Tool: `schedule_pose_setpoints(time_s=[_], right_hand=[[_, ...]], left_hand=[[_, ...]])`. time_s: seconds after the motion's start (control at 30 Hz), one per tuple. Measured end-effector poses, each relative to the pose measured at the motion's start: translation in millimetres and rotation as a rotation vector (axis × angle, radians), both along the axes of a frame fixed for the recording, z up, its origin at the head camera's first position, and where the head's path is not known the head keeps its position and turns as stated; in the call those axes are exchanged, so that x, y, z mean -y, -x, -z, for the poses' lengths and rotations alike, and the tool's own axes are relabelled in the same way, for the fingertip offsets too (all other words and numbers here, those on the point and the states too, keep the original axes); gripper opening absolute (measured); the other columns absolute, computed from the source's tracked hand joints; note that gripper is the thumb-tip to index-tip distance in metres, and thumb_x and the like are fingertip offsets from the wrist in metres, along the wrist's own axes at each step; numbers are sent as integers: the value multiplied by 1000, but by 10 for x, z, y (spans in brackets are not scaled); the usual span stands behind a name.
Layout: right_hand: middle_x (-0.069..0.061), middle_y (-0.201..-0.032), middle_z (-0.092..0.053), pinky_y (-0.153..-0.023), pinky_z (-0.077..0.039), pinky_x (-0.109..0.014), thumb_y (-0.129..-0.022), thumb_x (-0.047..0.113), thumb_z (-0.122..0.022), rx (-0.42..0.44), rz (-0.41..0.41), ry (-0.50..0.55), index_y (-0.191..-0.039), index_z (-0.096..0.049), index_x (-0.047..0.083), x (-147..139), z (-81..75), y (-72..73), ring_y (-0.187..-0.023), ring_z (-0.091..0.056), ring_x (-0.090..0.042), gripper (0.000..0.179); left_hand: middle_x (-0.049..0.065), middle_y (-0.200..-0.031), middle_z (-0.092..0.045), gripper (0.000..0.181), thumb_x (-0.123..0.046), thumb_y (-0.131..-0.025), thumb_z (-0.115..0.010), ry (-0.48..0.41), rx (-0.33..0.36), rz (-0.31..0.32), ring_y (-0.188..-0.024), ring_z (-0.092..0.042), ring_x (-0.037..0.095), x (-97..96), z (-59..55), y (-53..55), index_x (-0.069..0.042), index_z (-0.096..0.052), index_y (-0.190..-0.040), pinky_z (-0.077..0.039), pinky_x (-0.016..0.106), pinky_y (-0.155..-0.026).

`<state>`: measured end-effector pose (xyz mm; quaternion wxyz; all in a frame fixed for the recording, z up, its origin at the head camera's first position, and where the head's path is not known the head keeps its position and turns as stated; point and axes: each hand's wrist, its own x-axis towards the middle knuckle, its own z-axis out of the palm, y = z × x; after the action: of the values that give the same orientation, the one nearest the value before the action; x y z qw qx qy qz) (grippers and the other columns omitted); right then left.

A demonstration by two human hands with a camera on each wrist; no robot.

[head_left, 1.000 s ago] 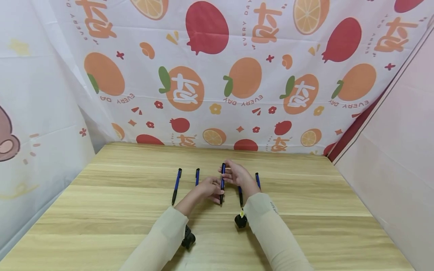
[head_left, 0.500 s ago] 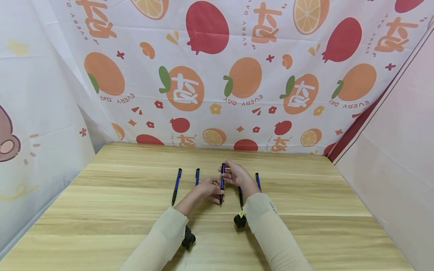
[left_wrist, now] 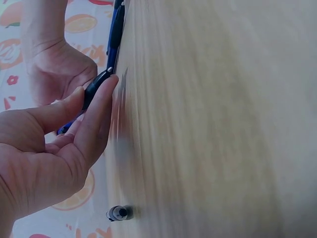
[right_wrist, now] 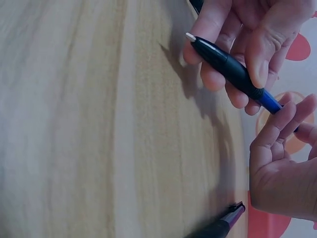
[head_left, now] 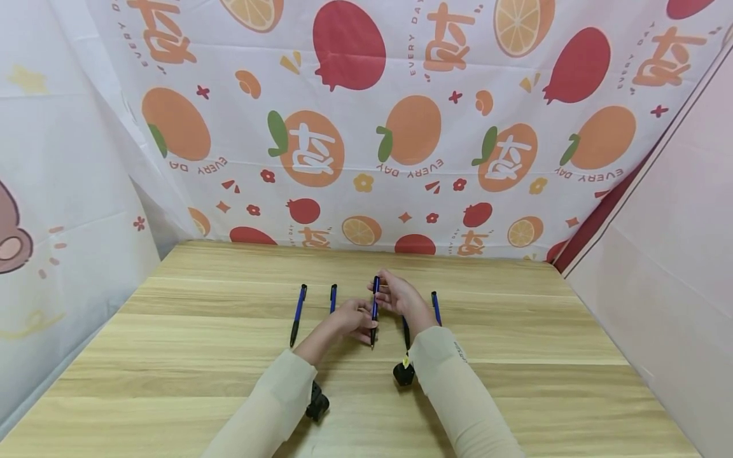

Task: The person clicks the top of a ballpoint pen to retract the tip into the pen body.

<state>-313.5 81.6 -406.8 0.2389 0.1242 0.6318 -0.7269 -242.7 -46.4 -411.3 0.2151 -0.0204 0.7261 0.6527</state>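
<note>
Both hands hold one blue pen (head_left: 375, 310) with a black grip, raised over the table with its writing tip toward the person. My left hand (head_left: 350, 318) pinches the black grip (right_wrist: 230, 69) between thumb and fingers, and the pale tip sticks out past them. At the far, blue end my right hand (head_left: 403, 296) grips the pen, with its fingers (right_wrist: 277, 121) against the barrel; the very end is partly hidden there. In the left wrist view the left hand (left_wrist: 59, 148) is nearest, with the right hand (left_wrist: 59, 74) behind.
Similar blue pens lie on the wooden table (head_left: 229, 375): a pen (head_left: 298, 315) at left, another pen (head_left: 333, 299) partly behind the left hand, a pen (head_left: 406, 334) under the right wrist and a pen (head_left: 436, 308) at right. A fruit-print curtain (head_left: 355, 140) hangs behind.
The held pen's writing end has shifted very slightly left and toward the person. Both hands stay almost still in their hold on it.
</note>
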Motion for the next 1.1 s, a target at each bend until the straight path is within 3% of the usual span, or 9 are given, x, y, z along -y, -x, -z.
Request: schedule_pose_setpoints(time_s=[0.23,0.6,0.9,1.1], right_hand=[[1,-77,-65,-53,-47,-17,-94,30,-47,-7,0,-3,-90,-61,5,13,-5,25,-48,-50,-4,29],[0,-80,-66,-56,-47,-19,-94,33,-47,4,-4,-27,-98,-60,3,32,-7,81,-51,-50,-5,33],[1,-81,-66,-54,-46,-18,-95,34,-44,0,-21,-24,-117,-57,-3,23,1,97,-49,-49,-4,44],[-5,-95,-67,-56,-47,-18,-96,35,-44,-4,-32,-20,-117,-56,-1,20,6,88,-51,-50,-4,44]], left_hand=[[14,-85,-59,20,10,-87,-53,-11,2,18,-66,-59,21,22,-11,20,7,-47,-105,-55,39,-66],[23,-98,-60,22,10,-88,-52,0,8,50,-70,-59,23,66,-28,63,7,-45,-109,-54,41,-69],[21,-94,-61,21,9,-88,-52,13,9,58,-70,-60,23,59,-33,58,7,-45,-108,-54,39,-69],[20,-91,-61,22,10,-88,-52,10,19,44,-69,-59,22,44,-33,80,8,-45,-108,-55,38,-68]])
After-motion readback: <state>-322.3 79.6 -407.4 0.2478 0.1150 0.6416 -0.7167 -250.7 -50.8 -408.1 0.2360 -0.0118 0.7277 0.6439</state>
